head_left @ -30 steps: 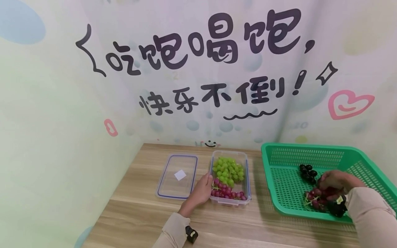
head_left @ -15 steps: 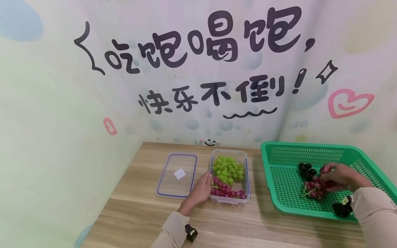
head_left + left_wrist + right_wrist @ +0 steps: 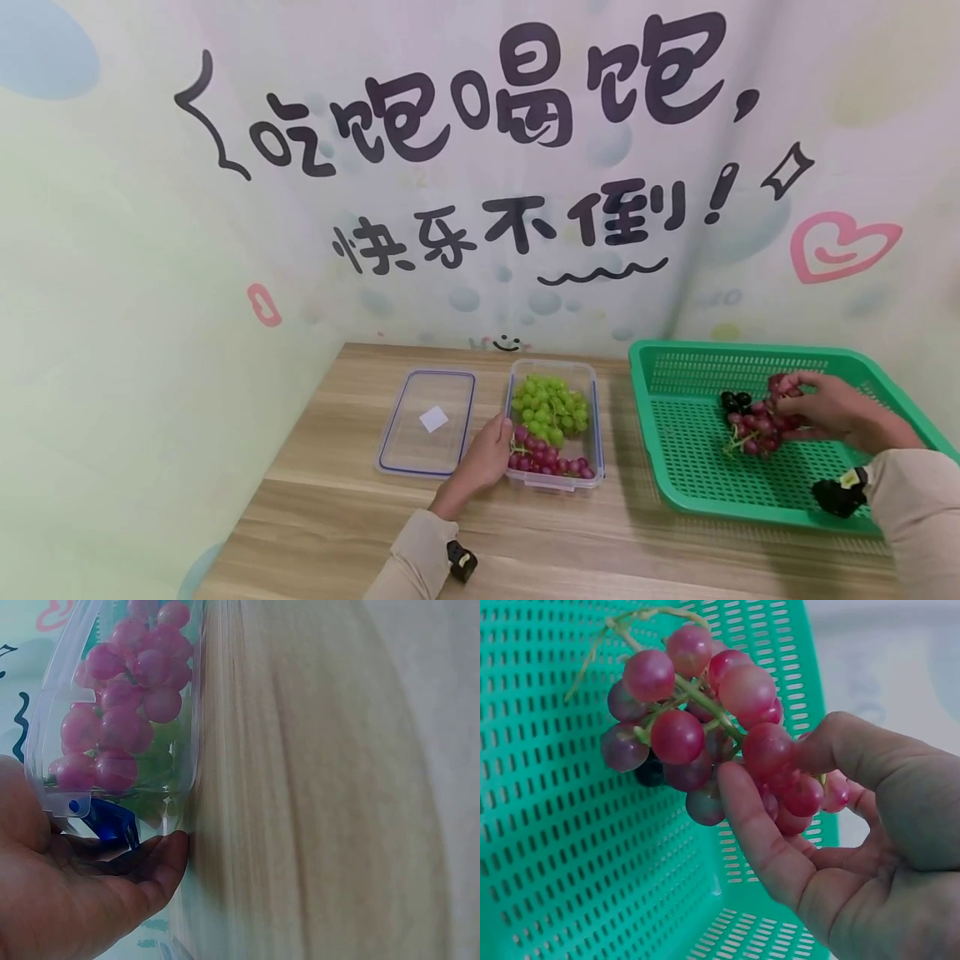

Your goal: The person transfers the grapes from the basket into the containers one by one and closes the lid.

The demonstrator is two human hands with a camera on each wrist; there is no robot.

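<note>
My left hand (image 3: 486,457) grips the left side of a clear plastic food container (image 3: 555,482). In the left wrist view the thumb is at its rim, and the fingers curl low against the wall by a blue clip (image 3: 112,823). Inside lie a bunch of green grapes (image 3: 546,407) and, at the near end, red grapes (image 3: 551,460). With thumb and fingers, my right hand (image 3: 843,412) holds another bunch of red grapes (image 3: 679,735) over the green basket (image 3: 693,487). Its stem points to the left, away from the hand. Partly hidden behind it are black grapes (image 3: 732,403).
Left of the container, the clear lid (image 3: 408,454) with a blue seal lies flat, a white square on it. The wooden table (image 3: 547,542) meets a printed wall (image 3: 450,325) at the back. The basket's raised rim surrounds the right hand's work.
My right hand has raised the red grape bunch from the basket's floor and moved it slightly back, over the black grapes. The left hand keeps its grip on the container.
</note>
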